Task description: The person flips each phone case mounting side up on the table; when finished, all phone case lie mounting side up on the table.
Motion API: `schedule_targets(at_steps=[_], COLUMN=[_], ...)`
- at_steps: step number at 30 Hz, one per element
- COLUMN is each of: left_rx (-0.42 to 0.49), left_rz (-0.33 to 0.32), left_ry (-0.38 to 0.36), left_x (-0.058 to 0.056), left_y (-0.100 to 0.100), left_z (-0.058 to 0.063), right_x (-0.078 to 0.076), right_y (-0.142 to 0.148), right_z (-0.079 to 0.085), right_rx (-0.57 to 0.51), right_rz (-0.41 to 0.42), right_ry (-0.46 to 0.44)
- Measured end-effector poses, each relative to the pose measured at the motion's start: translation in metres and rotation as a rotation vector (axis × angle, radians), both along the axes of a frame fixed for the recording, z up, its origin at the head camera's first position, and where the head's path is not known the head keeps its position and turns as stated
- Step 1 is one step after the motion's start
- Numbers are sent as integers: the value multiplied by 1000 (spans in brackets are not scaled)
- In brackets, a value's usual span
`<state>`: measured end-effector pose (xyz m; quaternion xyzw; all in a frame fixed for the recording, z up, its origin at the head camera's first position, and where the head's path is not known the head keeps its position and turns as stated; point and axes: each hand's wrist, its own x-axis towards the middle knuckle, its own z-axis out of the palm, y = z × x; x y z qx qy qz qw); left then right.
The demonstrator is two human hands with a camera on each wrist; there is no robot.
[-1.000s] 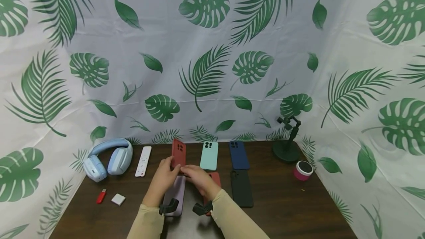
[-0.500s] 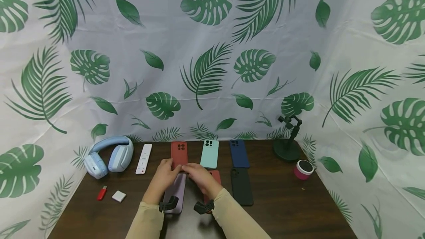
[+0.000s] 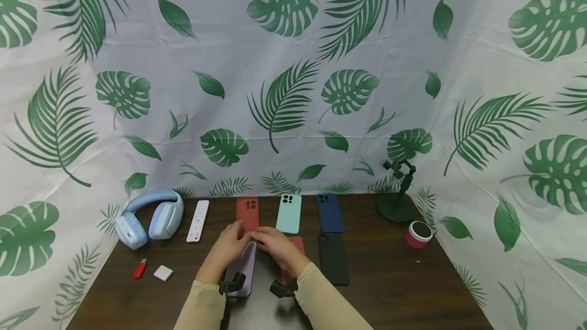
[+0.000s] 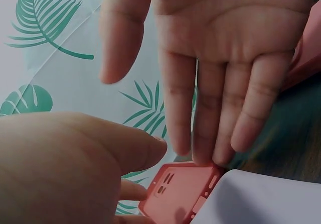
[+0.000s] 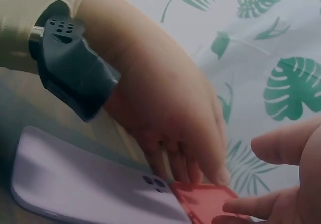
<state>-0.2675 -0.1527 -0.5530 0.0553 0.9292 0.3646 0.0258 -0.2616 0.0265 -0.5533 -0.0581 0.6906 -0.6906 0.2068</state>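
Red phone case [image 3: 247, 215] lying at the far left of a group of six phone cases on a dark wooden table [image 3: 394, 274], with both hands at its near half. Its long axis runs near to far, the camera cutouts at the far end; it appears to lie flat. The relation judged decisive is alignment: the lilac phone case [image 3: 247, 265] lies just on the near side, its far end close against the red case's near end, the two nearly in one line. Whether they touch is not clear.

The left hand [image 3: 227, 248] reaches over the lilac case, its fingers at the red case's left edge and its thumb raised apart from them; no pinch is visible. The right hand [image 3: 278, 247] approaches from the near right. The left wrist view shows its palm and straight fingers, the tips at the case's near right corner, contact probable, its thumb well apart. Neither hand is clearly nearer, as both are at the case: left hand along the side, right hand at the near corner.

To the right, the mint phone case [image 3: 289, 214] and the blue phone case [image 3: 330, 213] continue the far row, offering a reference for straightness.
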Motion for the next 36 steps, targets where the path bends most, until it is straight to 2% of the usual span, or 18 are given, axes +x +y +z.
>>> schedule_targets(at_steps=[5, 9, 11, 15, 19, 25, 28, 32, 36], left_rx=[52, 159, 181, 163, 151, 250, 261, 251, 266], left_rz=[-42, -107, -140, -179, -176, -196, -157, -87, -87], left_ry=[100, 188, 197, 171, 124, 33, 21, 20, -15], left_x=[0, 2, 3, 4, 7, 6, 4, 3, 3], left_y=[6, 16, 23, 40, 56, 78, 85, 88, 89], left_z=[1, 11, 16, 20, 16, 12, 7, 2, -2], right_x=[-5, -11, -15, -22, -22, -19, -20, -21, -19], right_y=[16, 35, 46, 67, 84, 102, 108, 110, 110], right_z=[1, 9, 16, 24, 20, 11, 9, 7, 7], right_rx=[76, 89, 69, 16, -2, -78, -126, -137, -118], right_rz=[-8, -5, -22, -94, -160, -214, -233, -231, -241], right_ry=[25, 36, 41, 74, 88, 63, 40, 27, 39])
